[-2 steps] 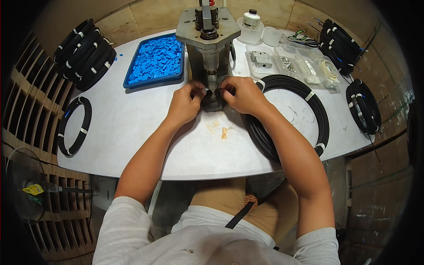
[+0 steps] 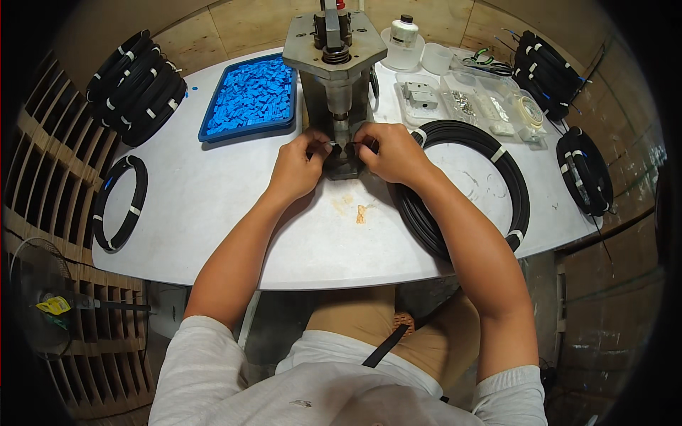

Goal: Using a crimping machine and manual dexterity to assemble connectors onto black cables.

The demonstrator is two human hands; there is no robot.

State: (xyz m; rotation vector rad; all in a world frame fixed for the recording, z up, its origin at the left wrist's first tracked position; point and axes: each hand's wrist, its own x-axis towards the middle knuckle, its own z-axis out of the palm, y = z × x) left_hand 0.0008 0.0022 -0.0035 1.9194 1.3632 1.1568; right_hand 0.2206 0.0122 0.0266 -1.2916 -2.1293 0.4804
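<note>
A metal bench press [image 2: 339, 92] stands at the middle of the white table, with its ram pointing down between my hands. My left hand [image 2: 300, 162] pinches something small at the left side of the press's lower tooling; a light tip shows at the fingertips, too small to name. At the opposite side, my right hand [image 2: 391, 151] has thumb and fingers pressed together on a thin dark piece, likewise too small to name. Right of the press lies a coil of black cable [image 2: 517, 186] tied with white bands, partly under my right forearm.
Left of the press is a dark blue tray [image 2: 213, 136] of small blue pieces. Black cable coils [image 2: 135, 89] stack at the far left, a single coil [image 2: 98, 213] nearer. Clear bins of small parts [image 2: 462, 106], a bottle [image 2: 404, 32] and more coils [image 2: 543, 74] sit at right.
</note>
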